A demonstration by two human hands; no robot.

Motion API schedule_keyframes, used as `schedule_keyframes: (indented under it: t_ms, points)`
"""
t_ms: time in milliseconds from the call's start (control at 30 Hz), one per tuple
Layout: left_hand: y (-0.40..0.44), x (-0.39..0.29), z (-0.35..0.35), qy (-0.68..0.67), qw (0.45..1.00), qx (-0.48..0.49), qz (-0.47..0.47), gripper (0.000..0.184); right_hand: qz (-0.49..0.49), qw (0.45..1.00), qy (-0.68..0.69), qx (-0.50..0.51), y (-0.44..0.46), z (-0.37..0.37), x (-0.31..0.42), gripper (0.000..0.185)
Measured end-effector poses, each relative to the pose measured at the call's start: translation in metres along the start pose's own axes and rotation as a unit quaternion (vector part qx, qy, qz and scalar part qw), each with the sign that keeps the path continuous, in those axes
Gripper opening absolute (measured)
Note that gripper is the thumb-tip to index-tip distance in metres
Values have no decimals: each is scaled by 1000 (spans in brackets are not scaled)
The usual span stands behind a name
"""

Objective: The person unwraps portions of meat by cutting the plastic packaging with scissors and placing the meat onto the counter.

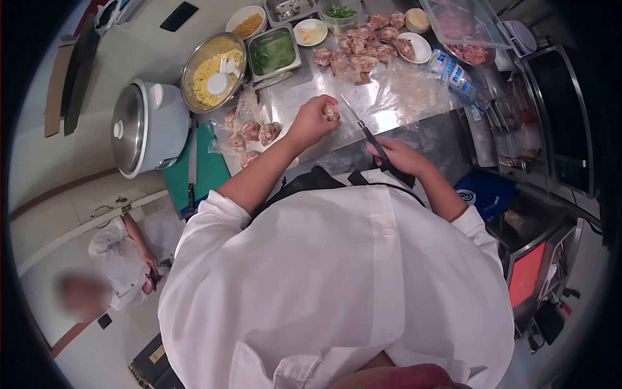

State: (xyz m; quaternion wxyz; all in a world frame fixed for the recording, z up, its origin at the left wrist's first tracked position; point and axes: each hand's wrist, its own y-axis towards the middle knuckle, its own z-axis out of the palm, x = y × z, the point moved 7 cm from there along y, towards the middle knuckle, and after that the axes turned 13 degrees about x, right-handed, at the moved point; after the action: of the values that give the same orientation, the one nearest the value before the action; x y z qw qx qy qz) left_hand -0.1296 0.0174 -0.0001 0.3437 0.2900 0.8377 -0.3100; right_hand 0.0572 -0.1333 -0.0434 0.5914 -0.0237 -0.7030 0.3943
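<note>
My left hand (314, 122) is closed around a small plastic-wrapped ball of meat (332, 111), held above the steel counter's front part. To its right, my right hand (398, 155) grips a pair of scissors (368, 133) by the dark handles, with the blades pointing up and away from me. The blade tips are near the wrapped ball but apart from it. Several similar wrapped meat balls (269, 133) lie in clear plastic left of my left hand. More wrapped meat balls (363, 63) are piled at the back of the counter (295, 107).
A bowl of yellow food (194, 84), a tray of green liquid (273, 55) and a rice cooker (129, 139) stand left. A knife (192, 162) lies on a green cutting board (217, 172). A blue-white plastic package (457, 74) is right. Another person (123, 259) stands at lower left.
</note>
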Motion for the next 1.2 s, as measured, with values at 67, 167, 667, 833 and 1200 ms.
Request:
schedule_keyframes:
  t_ms: [67,167,667,833,1200]
  points:
    - [-2,-14,-1,-1,1000,13,9,52,-26,998,34,48,2,3,0,55]
    - [-3,-28,-1,2,999,34,18,53,-45,997,46,47,-1,3,6,42]
    - [19,-35,10,79,991,77,72,46,-94,976,189,-53,9,21,-28,42]
    - [33,1,10,74,994,79,26,49,-73,970,217,-84,7,16,-30,43]
    - [96,38,-46,82,982,-167,18,69,-77,976,182,-94,-1,12,-40,42]
